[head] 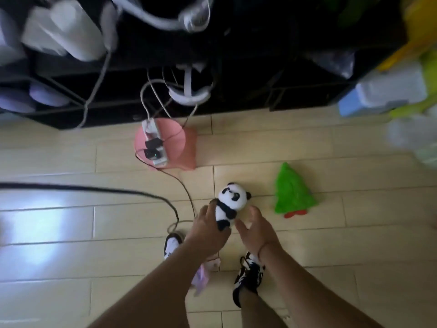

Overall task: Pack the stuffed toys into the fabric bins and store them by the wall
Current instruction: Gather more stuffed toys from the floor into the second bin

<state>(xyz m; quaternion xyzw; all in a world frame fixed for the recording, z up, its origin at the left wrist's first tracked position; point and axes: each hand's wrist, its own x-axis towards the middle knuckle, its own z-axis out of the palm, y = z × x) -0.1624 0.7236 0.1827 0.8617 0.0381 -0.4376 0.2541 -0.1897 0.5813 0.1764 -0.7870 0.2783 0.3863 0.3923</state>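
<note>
Still early days on this one, by the look of it. A panda plush [228, 202] is gripped by the left hand [208, 229], fingers wrapped round its body, held above the wooden floor [71, 233] just below frame centre. The right hand [256, 233] is kept beside it at 3 o'clock of the toy, fingers spread wide, nothing held. A green tree plush [292, 191] is left lying on the floor, further out at 3 o'clock. No fabric bin can be made out, so nothing can be called packed yet. A pink stool [182, 143] with a power strip [155, 143] is seen at 12 o'clock.
</note>
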